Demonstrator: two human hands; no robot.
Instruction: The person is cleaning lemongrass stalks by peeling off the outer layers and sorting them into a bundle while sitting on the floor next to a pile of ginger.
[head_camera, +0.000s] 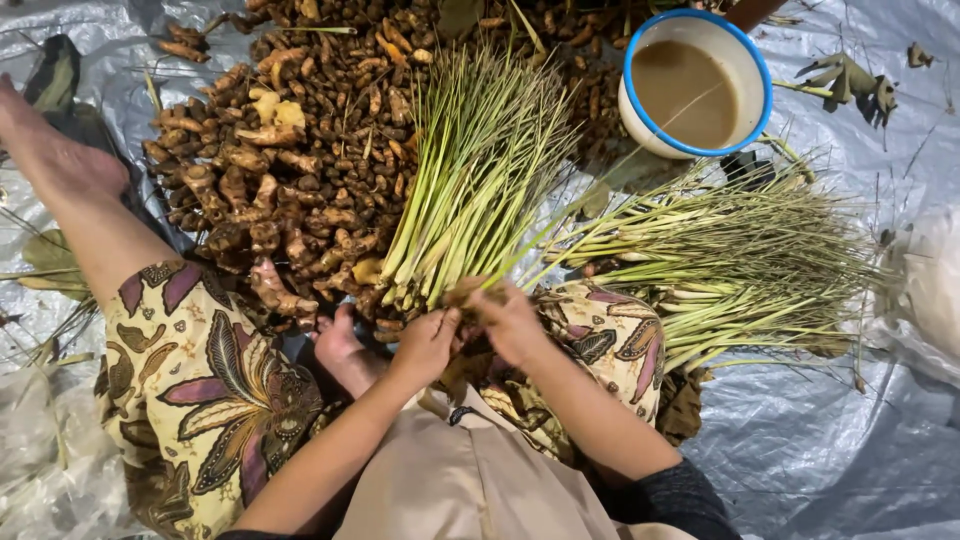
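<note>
My left hand (425, 343) and my right hand (510, 322) meet at the root ends of a bundle of lemongrass stalks (470, 180) that fans away from me. Both hands have their fingers closed on the base of the bundle, just above my lap. A second pile of lemongrass (730, 265) lies to the right, with its stalks pointing right. My knees are covered by a patterned cloth (200, 380).
A big heap of brown turmeric roots (290, 160) lies beyond my left knee. A white bowl with a blue rim (697, 85) holds muddy water at the upper right. Everything rests on a grey plastic sheet (820, 430). My bare feet (55, 150) show at left and between my knees.
</note>
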